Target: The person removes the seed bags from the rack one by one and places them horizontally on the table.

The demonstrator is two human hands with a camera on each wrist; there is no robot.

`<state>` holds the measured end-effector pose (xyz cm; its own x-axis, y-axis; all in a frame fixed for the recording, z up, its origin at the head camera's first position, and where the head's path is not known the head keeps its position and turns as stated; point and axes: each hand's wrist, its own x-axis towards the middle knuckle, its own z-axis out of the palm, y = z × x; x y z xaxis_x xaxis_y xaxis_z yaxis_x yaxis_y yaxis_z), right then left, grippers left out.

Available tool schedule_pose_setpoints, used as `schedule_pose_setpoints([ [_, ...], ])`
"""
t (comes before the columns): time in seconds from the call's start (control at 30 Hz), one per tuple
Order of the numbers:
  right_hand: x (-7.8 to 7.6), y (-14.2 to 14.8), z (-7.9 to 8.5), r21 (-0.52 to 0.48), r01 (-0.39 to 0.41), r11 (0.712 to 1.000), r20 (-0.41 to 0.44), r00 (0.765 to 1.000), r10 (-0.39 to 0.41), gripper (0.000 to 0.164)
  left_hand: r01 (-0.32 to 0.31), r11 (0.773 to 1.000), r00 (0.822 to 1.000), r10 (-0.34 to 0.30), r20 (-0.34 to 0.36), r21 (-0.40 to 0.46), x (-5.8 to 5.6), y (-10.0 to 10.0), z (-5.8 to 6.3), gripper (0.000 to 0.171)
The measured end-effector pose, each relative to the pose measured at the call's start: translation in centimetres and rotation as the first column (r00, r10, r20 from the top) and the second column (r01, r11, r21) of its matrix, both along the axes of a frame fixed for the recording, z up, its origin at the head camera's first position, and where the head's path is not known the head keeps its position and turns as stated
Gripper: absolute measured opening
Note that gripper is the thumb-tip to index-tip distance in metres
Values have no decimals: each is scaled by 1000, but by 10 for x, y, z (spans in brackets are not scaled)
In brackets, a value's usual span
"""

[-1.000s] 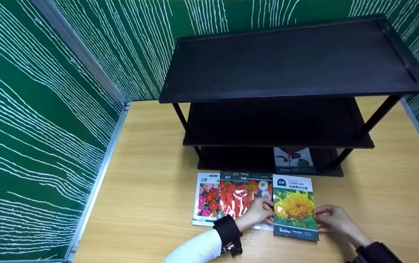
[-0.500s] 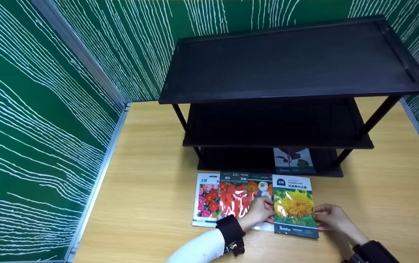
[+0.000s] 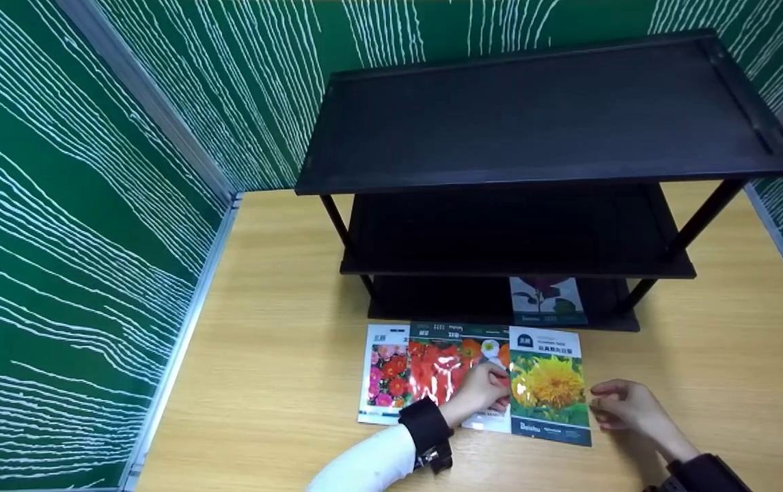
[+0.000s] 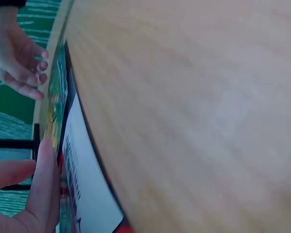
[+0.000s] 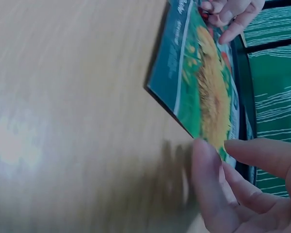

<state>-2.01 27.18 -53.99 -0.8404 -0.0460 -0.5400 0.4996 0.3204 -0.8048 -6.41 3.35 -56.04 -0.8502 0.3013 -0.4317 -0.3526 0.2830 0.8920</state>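
Observation:
A seed packet with a yellow flower (image 3: 550,386) lies face up at the right end of a row of packets. My left hand (image 3: 480,393) hovers at its left edge, over the orange poppy packet (image 3: 487,419); in the left wrist view its thumb and fingers (image 4: 45,167) are apart, pinching nothing. Just off the packet's right edge is my right hand (image 3: 627,410). Its thumb and forefinger are parted in the right wrist view, close to the yellow flower packet (image 5: 211,92). Left of these lie a red flower packet (image 3: 436,369) and a pink-and-red flower packet (image 3: 386,376), overlapping.
A black three-tier shelf (image 3: 542,116) stands behind the row on the wooden table (image 3: 275,355). On its bottom tier lies a packet with a dark red flower (image 3: 547,301), partly under the middle tier. Green walls with white lines (image 3: 91,205) enclose the table.
The yellow flower packet has settled slightly up and left at its lower edge. My right fingers have let go of its right edge, and my left fingers have drawn back slightly left.

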Motion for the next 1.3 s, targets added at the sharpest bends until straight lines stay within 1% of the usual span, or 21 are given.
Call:
schedule_pose_setpoints([
  [0.07, -2, 2, 4, 10, -7, 1000, -9, 1000, 7, 36, 4, 1000, 1000, -4, -2, -5, -4, 0, 2, 19],
  [0.13, -5, 3, 8, 34, -20, 999, -27, 999, 21, 36, 2, 1000, 1000, -2, -6, 7, -10, 1, 4, 18],
  [0.2, -10, 5, 12, 51, -38, 998, -57, 998, 41, 37, -1, 1000, 1000, 1, -16, 8, -16, 2, 7, 17],
  [0.3, -17, 6, 20, 68, -58, 996, -101, 993, 65, 38, 2, 1000, 999, -4, -51, -29, -26, 5, 12, 15],
  [0.33, -20, 6, 22, 69, -53, 996, -108, 992, 61, 38, 5, 999, 998, -8, -63, -49, -29, 6, 14, 15],
  [0.47, -32, 3, 28, 84, -67, 994, -139, 987, 78, 38, 14, 997, 996, -21, -92, -82, -39, 9, 22, 20],
  [0.6, -42, -1, 30, 84, -64, 994, -170, 982, 78, 37, 32, 996, 994, -40, -105, -79, -48, 14, 28, 23],
  [0.7, -49, -2, 31, 72, -42, 997, -204, 977, 56, 37, 40, 996, 992, -49, -113, -80, -55, 18, 31, 22],
  [0.8, -56, 0, 31, 59, -36, 998, -241, 969, 49, 35, 26, 996, 991, -37, -128, -84, -62, 21, 35, 20],
  [0.83, -58, 0, 31, 46, -23, 999, -252, 967, 34, 34, 23, 996, 990, -35, -138, -87, -65, 22, 36, 20],
  [0.97, -66, 0, 33, 53, -17, 998, -276, 961, 31, 34, 4, 995, 986, -20, -165, -97, -74, 25, 42, 18],
  [1.17, -76, -2, 38, 61, 19, 998, -311, 951, 1, 37, -30, 995, 987, 14, -159, -96, -82, 30, 43, 19],
  [1.2, -78, -2, 39, 61, 25, 998, -319, 948, -4, 36, -38, 993, 986, 19, -167, -111, -79, 29, 53, 18],
  [1.23, -79, -2, 40, 66, 26, 997, -324, 946, -3, 37, -46, 991, 982, 22, -186, -126, -78, 28, 60, 17],
  [1.27, -81, -3, 41, 67, 29, 997, -327, 945, -5, 37, -50, 988, 979, 20, -201, -145, -79, 29, 60, 16],
  [1.3, -82, -3, 42, 69, 30, 997, -330, 944, -6, 37, -54, 981, 970, 7, -242, -187, -79, 30, 58, 16],
])
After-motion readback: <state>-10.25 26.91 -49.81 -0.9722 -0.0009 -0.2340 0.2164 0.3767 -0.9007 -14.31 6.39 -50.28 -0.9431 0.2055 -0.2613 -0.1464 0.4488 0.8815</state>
